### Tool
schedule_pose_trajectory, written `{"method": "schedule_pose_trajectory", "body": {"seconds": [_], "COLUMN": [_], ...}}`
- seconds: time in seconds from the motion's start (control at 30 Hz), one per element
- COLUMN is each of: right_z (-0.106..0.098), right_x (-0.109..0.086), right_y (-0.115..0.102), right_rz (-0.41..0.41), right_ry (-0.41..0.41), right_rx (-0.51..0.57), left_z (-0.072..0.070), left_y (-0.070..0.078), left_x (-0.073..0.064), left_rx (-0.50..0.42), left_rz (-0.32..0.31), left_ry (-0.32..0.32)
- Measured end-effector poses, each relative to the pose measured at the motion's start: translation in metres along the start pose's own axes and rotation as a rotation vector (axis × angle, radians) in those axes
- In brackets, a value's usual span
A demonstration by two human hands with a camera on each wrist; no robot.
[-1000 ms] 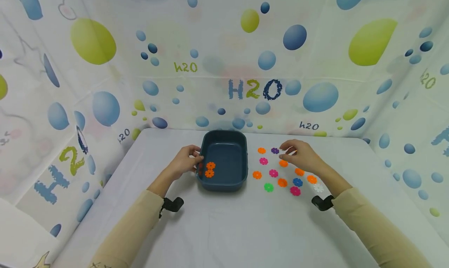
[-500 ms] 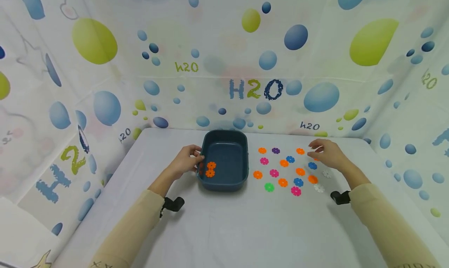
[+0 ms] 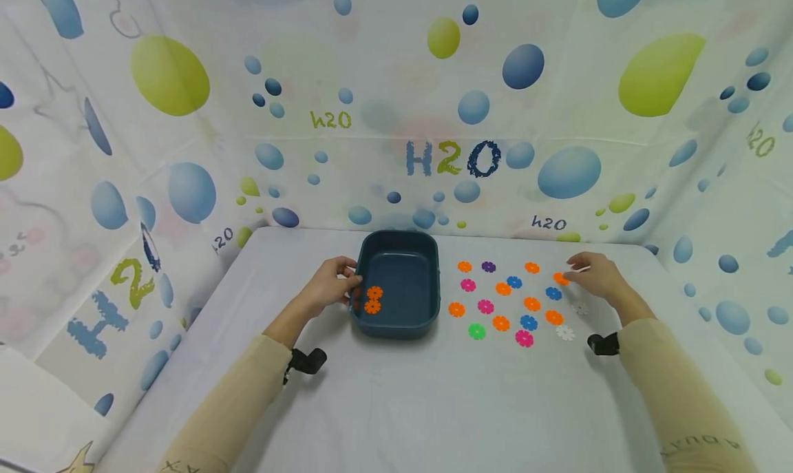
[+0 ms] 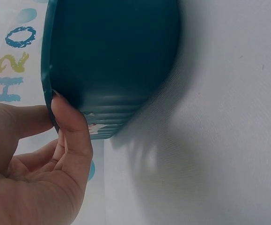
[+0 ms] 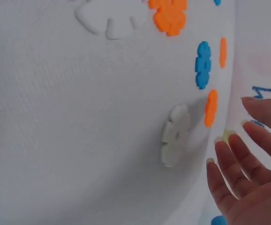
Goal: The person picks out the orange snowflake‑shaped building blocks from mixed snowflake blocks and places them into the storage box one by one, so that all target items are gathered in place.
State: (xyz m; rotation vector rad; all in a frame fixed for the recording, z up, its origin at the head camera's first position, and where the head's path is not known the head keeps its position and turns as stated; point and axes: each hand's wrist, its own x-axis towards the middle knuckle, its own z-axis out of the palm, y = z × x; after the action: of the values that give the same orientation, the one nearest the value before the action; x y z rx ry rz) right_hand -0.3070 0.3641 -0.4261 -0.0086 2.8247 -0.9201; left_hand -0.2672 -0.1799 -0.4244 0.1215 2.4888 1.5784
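Note:
A dark blue-green plastic bin (image 3: 396, 330) stands on the table, two orange flower-shaped pieces (image 3: 373, 299) inside it near its left wall. My left hand (image 3: 327, 282) pinches the bin's left rim between thumb and fingers; the left wrist view shows the rim (image 4: 46, 75) between them. To the right, my right hand (image 3: 597, 280) hovers with fingers apart and nothing held. Its fingertips are nearest an orange flower piece (image 3: 560, 279). In the right wrist view, a white flower piece (image 5: 175, 136) and that orange piece lie beside the spread fingers.
Several flower pieces lie scattered right of the bin, among them a green one (image 3: 476, 331), a purple one (image 3: 488, 267), a pink one (image 3: 524, 339) and a blue one (image 3: 529, 323). A patterned curtain (image 3: 396, 115) rises behind the white-covered table (image 3: 396, 404).
My right hand has moved right, from above the purple piece to the orange piece at the far right, uncovering several flower pieces. The left hand stays on the bin's rim.

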Motion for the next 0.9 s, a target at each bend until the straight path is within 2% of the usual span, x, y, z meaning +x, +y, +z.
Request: {"method": "schedule_pose_trajectory", "body": {"seconds": [0.33,0.9], "right_z": [0.006,0.017], "right_x": [0.006,0.008], "right_y": [0.013,0.009], "right_rz": [0.107,0.138], "right_ry": [-0.048,-0.040], "right_rx": [0.055,0.041], "left_z": [0.001,0.001], "left_y": [0.000,0.004], "left_x": [0.000,-0.003], "left_rx": [0.011,0.025], "left_rz": [0.001,-0.005], "left_ry": [0.003,0.002]}}
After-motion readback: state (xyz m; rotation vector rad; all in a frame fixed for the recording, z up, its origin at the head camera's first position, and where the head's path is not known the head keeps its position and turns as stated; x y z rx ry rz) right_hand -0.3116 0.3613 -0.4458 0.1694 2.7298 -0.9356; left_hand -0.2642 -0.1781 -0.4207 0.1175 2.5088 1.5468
